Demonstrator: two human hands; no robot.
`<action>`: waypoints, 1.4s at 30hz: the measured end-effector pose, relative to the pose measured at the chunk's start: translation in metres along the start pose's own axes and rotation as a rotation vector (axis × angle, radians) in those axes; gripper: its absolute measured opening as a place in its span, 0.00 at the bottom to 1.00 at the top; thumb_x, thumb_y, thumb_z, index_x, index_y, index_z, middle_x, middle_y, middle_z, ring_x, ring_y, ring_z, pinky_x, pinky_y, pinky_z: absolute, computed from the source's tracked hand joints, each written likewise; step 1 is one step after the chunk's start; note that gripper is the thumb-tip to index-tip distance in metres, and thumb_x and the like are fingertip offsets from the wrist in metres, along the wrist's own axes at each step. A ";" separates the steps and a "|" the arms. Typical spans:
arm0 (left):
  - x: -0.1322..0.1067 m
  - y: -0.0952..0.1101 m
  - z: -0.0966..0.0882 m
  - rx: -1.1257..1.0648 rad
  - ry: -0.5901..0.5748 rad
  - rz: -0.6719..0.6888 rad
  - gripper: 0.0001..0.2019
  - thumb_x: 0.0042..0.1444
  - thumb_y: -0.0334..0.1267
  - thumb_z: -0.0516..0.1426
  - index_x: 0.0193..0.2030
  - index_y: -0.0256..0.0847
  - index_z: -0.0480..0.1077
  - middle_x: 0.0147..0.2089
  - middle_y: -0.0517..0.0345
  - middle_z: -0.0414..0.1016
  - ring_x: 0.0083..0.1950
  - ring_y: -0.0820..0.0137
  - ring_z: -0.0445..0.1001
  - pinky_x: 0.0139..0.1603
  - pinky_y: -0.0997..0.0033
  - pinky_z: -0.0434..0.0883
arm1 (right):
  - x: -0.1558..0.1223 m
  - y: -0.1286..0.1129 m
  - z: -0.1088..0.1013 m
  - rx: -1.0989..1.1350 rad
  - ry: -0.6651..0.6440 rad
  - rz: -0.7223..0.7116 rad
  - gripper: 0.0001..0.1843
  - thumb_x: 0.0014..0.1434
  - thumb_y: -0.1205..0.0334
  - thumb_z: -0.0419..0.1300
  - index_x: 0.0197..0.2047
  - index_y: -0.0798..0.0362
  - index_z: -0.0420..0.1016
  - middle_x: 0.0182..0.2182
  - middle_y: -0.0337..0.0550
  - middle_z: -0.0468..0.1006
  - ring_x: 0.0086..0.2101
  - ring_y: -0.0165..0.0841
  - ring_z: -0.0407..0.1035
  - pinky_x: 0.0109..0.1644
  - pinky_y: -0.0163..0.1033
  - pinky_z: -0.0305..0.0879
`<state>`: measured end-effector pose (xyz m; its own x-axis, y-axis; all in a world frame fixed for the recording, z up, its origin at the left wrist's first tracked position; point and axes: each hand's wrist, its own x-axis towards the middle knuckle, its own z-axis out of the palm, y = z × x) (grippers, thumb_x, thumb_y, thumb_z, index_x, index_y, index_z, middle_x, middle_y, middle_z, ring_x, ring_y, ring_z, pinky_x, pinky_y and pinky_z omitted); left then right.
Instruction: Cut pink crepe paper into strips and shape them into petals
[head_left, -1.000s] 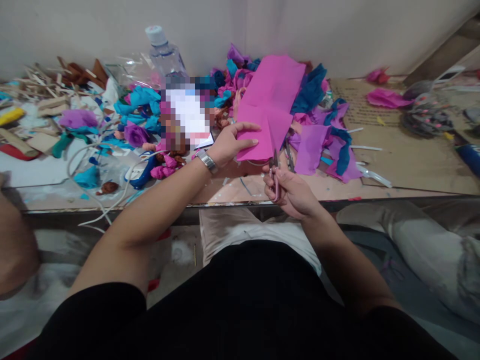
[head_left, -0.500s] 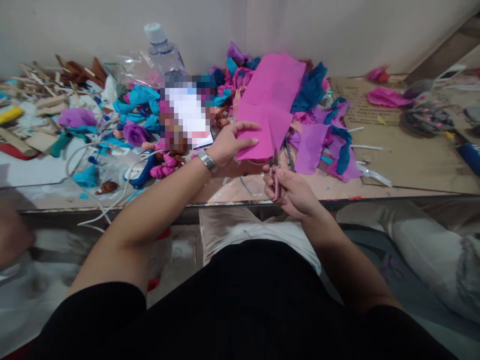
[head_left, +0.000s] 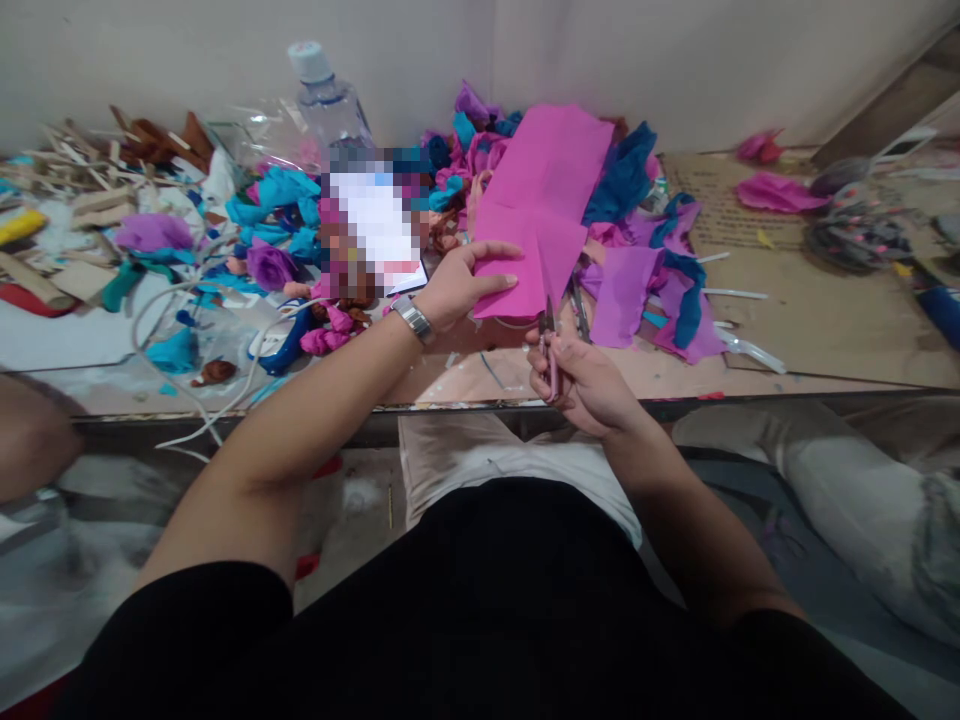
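A large sheet of bright pink paper (head_left: 551, 170) leans over a heap of crumpled paper, its lower end toward me. My left hand (head_left: 469, 285) grips that sheet by its lower left edge, thumb and fingers closed on it. My right hand (head_left: 581, 375) is closed around a pair of small pink-handled scissors (head_left: 554, 375). Their dark blades point away from me and meet the sheet's lower right edge, where a flap stands apart. Just right of the blades lie another metal tool (head_left: 577, 305), partly hidden, and a purple paper piece (head_left: 624, 295).
A clear bottle (head_left: 330, 105) with a white cap stands at the back. A blurred phone (head_left: 379, 235) lies left of my hand. Wood scraps (head_left: 94, 205), a white cable (head_left: 135, 335) and a blue tape dispenser (head_left: 281, 340) crowd the left side. Cardboard (head_left: 817, 310) covers the right.
Hardly anything differs. Both hands, the pink sheet and the scissors keep almost the same place. The person's arm at the far left edge has shifted slightly.
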<state>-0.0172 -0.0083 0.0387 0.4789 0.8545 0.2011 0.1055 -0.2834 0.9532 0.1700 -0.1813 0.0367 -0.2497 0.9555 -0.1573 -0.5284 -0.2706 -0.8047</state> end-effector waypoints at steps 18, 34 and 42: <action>0.001 -0.002 0.000 0.015 0.000 -0.008 0.23 0.54 0.38 0.69 0.58 0.43 0.79 0.61 0.50 0.82 0.59 0.57 0.81 0.62 0.53 0.79 | 0.001 -0.001 0.002 -0.001 0.000 0.006 0.24 0.60 0.48 0.75 0.50 0.54 0.75 0.32 0.35 0.70 0.24 0.25 0.67 0.18 0.28 0.40; 0.000 -0.002 0.000 0.066 -0.024 0.021 0.24 0.55 0.40 0.69 0.59 0.41 0.79 0.63 0.48 0.81 0.60 0.57 0.80 0.63 0.53 0.78 | 0.004 0.000 -0.001 0.052 -0.007 -0.002 0.18 0.64 0.51 0.71 0.50 0.54 0.76 0.34 0.36 0.72 0.25 0.25 0.70 0.16 0.27 0.45; -0.001 -0.001 0.000 0.045 -0.085 0.108 0.24 0.54 0.40 0.71 0.58 0.42 0.79 0.63 0.50 0.82 0.65 0.57 0.79 0.71 0.51 0.74 | 0.003 0.000 -0.002 0.044 -0.007 -0.019 0.18 0.67 0.52 0.68 0.53 0.54 0.76 0.34 0.37 0.72 0.26 0.26 0.70 0.16 0.27 0.46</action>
<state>-0.0179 -0.0092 0.0375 0.5612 0.7786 0.2808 0.0875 -0.3931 0.9153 0.1705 -0.1780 0.0349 -0.2445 0.9597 -0.1385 -0.5680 -0.2575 -0.7817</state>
